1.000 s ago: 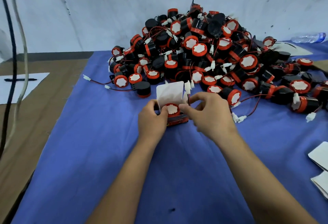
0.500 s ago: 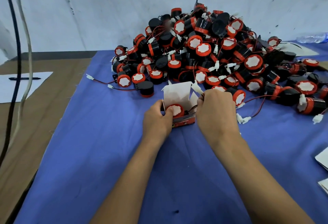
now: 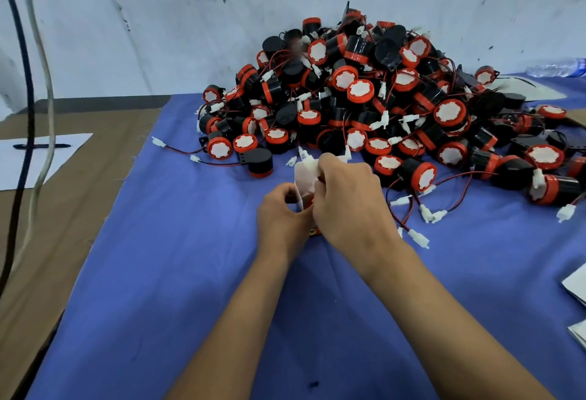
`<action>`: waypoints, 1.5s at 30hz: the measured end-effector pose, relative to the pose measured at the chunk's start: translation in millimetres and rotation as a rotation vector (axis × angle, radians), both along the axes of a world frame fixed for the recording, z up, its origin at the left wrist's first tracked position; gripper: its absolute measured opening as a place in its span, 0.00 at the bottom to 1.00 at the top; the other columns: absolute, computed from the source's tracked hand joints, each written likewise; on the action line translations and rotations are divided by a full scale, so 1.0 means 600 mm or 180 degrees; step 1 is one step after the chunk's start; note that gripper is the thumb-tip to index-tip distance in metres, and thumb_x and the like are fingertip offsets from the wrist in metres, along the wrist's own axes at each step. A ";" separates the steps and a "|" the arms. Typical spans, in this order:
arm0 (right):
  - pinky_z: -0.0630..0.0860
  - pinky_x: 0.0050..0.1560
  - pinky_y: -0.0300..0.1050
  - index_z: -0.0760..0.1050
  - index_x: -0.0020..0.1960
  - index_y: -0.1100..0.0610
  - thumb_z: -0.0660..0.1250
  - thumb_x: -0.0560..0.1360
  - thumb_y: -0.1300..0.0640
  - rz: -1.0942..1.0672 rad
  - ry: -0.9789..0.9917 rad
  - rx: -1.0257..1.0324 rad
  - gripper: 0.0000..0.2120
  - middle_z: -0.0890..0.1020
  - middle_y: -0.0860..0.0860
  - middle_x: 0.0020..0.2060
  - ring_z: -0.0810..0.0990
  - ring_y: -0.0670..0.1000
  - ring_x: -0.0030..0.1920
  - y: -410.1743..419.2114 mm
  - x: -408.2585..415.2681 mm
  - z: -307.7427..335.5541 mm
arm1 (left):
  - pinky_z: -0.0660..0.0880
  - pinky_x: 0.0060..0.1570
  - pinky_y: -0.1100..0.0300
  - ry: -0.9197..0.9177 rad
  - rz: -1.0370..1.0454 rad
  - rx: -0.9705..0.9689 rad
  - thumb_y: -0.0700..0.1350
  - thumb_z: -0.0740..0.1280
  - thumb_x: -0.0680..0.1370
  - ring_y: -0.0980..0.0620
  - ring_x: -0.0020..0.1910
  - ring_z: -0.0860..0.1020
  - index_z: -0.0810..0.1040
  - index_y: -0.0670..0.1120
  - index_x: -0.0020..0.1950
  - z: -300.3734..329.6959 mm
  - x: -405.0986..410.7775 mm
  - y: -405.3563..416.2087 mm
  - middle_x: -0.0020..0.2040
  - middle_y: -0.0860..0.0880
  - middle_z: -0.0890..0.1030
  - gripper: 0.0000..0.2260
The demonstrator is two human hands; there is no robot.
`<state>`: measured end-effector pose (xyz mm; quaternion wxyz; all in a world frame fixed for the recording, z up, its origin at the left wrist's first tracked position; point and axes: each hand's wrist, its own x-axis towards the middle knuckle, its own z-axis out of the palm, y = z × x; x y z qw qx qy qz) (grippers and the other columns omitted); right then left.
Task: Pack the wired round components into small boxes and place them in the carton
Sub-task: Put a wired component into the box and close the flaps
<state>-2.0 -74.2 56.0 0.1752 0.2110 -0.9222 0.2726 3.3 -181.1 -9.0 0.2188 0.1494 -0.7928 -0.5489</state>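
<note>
1. Hundreds of wired round components sit heaped on the blue cloth, just beyond both hands.
2. One small box stands between the hands, its white flap up and tilted away from the person.
3. The right hand is nearer the flap and pinches its top edge, curled over the box mouth.
4. The left hand grips the box's left side, steadying it.
5. No carton is in view.

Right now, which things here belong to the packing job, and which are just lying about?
Job: small box, held by left hand and right hand; component pile.
Lying about: pen on paper, water bottle, hanging cables.
</note>
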 end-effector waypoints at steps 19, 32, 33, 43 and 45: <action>0.68 0.50 0.45 0.69 0.43 0.54 0.63 0.76 0.64 0.0170 -0.0423 0.1342 0.07 0.77 0.54 0.48 0.69 0.53 0.45 -0.012 -0.019 -0.002 | 0.75 0.35 0.54 -0.0097 -0.0225 0.0031 0.35 0.71 0.73 0.51 0.38 0.77 0.80 0.43 0.46 -0.005 -0.004 0.004 0.40 0.48 0.83 0.04; 0.66 0.70 0.54 0.83 0.49 0.56 0.51 0.85 0.43 -0.0604 -0.0609 0.0369 0.26 0.84 0.52 0.49 0.80 0.55 0.54 -0.040 -0.021 -0.018 | 0.73 0.34 0.62 -0.0186 -0.0183 -0.0781 0.40 0.71 0.77 0.53 0.38 0.78 0.79 0.45 0.46 -0.007 -0.011 0.000 0.37 0.55 0.80 0.02; 0.68 0.68 0.54 0.83 0.47 0.56 0.52 0.85 0.44 -0.0659 -0.0566 0.0242 0.25 0.84 0.52 0.46 0.80 0.55 0.52 -0.039 -0.022 -0.021 | 0.71 0.32 0.67 -0.0178 -0.0174 -0.0702 0.39 0.71 0.76 0.55 0.37 0.77 0.80 0.44 0.47 -0.008 -0.010 0.000 0.37 0.55 0.80 0.02; 0.80 0.40 0.48 0.80 0.38 0.52 0.72 0.75 0.58 0.0158 -0.0557 -0.0570 0.07 0.82 0.46 0.34 0.81 0.46 0.38 -0.007 -0.038 -0.024 | 0.77 0.31 0.57 -0.0088 -0.0328 -0.0045 0.43 0.69 0.65 0.52 0.36 0.80 0.77 0.48 0.43 -0.003 -0.002 0.008 0.36 0.51 0.82 0.08; 0.81 0.41 0.47 0.82 0.38 0.53 0.74 0.73 0.61 0.0415 -0.0655 -0.0387 0.07 0.83 0.46 0.35 0.82 0.46 0.38 0.010 -0.044 -0.020 | 0.79 0.33 0.50 -0.0051 -0.0354 -0.0030 0.40 0.72 0.67 0.51 0.35 0.78 0.76 0.48 0.40 -0.005 -0.002 0.008 0.35 0.52 0.81 0.07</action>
